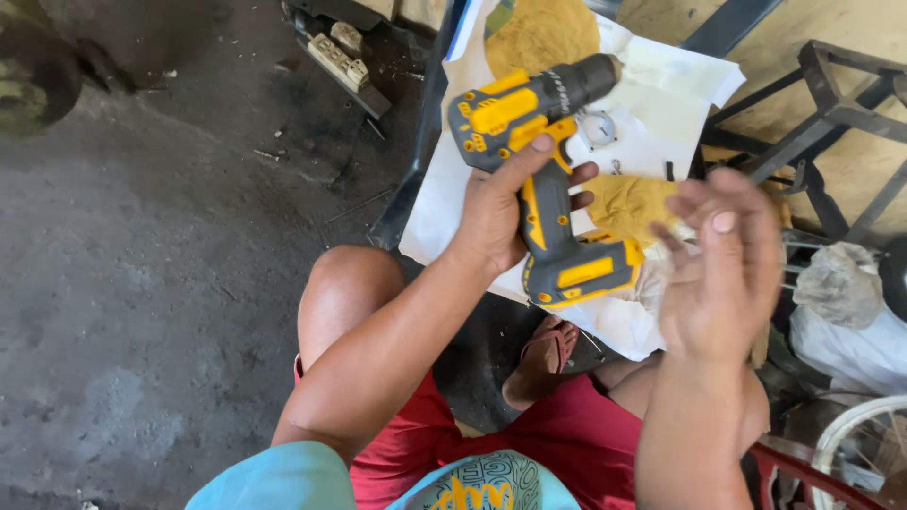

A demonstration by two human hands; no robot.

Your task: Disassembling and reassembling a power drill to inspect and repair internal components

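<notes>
Red shorts (567, 434) and bent knees nearest the camera, sandalled foot (548, 345) just beyond on grey concrete floor (142, 283); right hand (723, 264) raised above the lap, fingers spread wide, palm turned inward, holding nothing; left hand (501, 212) closed around the grip of a yellow-and-grey cordless drill (543, 179), thumb laid along the upper housing, fingertips wrapped near the trigger zone; drill held clear of the work surface, chuck end pointing up and right, battery foot toward the body; white paper sheet (652, 123) spread beneath, yellow cloth (633, 203) lying on it, small round metal ring (597, 127) and a few tiny dark parts resting just beyond the drill body; dark metal frame (831, 113) to the far right, pale socket strip (342, 59) on the floor at far left. Risks, as judgement: single-handed hold with fingers close to the trigger, hence possible unintended start; free hand near the tool, hence possible contact with the chuck; loose small parts on unsecured paper, hence possible scatter or loss if the sheet is nudged by drill or knee; bare foot area exposed to a dropped tool.
</notes>
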